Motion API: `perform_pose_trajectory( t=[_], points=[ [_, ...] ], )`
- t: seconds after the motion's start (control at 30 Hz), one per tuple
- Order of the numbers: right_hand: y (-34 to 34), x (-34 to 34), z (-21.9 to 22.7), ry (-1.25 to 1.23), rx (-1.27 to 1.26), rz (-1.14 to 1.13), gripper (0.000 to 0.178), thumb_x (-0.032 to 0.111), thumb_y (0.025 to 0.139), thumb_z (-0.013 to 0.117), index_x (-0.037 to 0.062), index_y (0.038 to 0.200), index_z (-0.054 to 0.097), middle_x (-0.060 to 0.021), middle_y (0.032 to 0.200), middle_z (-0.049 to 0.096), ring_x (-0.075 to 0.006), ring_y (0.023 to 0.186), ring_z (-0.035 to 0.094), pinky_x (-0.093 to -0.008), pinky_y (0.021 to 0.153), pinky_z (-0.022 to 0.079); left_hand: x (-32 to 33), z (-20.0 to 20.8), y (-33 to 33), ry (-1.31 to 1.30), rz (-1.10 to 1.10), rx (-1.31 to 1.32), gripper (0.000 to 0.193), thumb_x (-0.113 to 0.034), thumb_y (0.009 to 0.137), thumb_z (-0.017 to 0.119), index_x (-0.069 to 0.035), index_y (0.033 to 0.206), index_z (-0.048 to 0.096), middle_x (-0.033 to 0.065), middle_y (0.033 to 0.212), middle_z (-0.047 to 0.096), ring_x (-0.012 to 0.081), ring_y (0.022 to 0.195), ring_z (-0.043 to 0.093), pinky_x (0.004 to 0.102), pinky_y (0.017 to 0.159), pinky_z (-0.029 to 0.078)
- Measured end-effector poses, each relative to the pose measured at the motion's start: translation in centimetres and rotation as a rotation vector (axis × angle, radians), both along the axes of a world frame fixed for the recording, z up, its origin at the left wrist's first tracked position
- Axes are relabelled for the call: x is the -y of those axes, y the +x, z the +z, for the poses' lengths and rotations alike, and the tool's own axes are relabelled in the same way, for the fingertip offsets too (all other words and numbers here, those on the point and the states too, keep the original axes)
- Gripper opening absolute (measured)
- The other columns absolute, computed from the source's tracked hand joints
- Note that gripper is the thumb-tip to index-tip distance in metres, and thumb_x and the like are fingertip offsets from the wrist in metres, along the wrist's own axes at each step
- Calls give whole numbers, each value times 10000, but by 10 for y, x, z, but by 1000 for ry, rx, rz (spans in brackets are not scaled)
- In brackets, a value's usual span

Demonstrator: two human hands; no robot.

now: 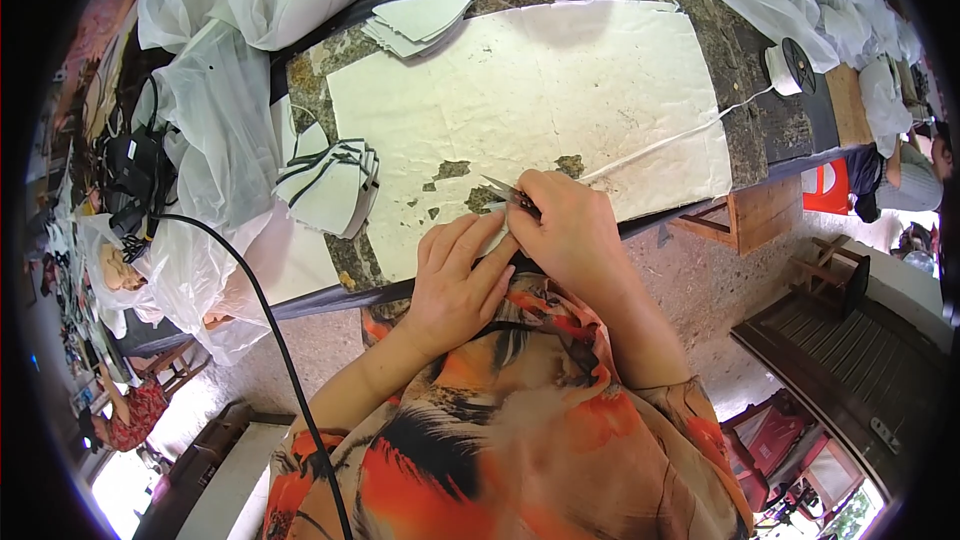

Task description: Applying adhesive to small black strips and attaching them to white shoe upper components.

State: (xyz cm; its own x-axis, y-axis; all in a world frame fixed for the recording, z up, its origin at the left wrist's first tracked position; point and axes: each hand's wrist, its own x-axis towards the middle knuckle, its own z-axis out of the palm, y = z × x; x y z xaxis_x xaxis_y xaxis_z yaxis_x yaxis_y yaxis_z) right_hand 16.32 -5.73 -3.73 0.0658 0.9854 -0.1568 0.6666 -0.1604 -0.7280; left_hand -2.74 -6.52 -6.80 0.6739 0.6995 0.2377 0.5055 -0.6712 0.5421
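Looks steeply down from head height, in one wide fisheye view, upright. Faces the left hand [452, 275] and right hand [572, 223] from near above. Takes in the patterned shirt [470, 420] on the near side of the grip, the pale sheet [530, 80] beyond it, and floor [690, 275] to both sides.
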Motion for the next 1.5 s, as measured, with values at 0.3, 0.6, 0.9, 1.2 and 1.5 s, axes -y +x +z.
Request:
perform_pose_trajectory(
  t=[0.3, 0.6, 0.9, 1.2, 1.5],
  points=[
    [1, 0, -2, 25, 27, 15, 173, 190, 901, 646, 21, 917, 608, -182, 850, 642, -418, 817, 638, -484, 697, 501, -1, 2, 2, 19, 17, -92, 457, -157, 857, 729, -108, 1307, 663, 143, 1466, 548, 326, 1307, 512, 473, 1069, 364],
    [25, -1, 7, -46, -55, -86, 190, 182, 907, 707, 9, 962, 652, -190, 839, 673, -358, 738, 648, -385, 678, 513, -4, 6, 2, 27, 13, -122, 472, -155, 816, 781, -139, 1276, 678, 134, 1449, 575, 332, 1269, 538, 474, 1050, 378],
    [29, 5, 2, -25, -117, -120, 157, 137, 908, 695, 2, 976, 651, -183, 809, 654, -300, 694, 619, -360, 670, 505, -5, 12, 7, 13, 39, -113, 515, -247, 855, 780, -98, 1327, 637, 117, 1417, 593, 311, 1248, 547, 455, 1034, 384],
    [30, 11, 0, 17, -108, -91, 159, 121, 896, 692, 0, 986, 639, -191, 831, 651, -329, 723, 627, -369, 680, 508, -5, 18, 18, 11, 107, -148, 532, -383, 917, 722, -127, 1376, 645, 90, 1360, 610, 273, 1196, 546, 436, 997, 389],
    [32, 13, -1, 58, -95, -51, 154, 90, 857, 675, -3, 960, 608, -188, 832, 622, -377, 744, 603, -394, 674, 501, -3, 19, 26, 61, 136, -181, 472, -373, 925, 715, -128, 1326, 682, 86, 1285, 613, 285, 1163, 537, 446, 993, 387]
  ],
)
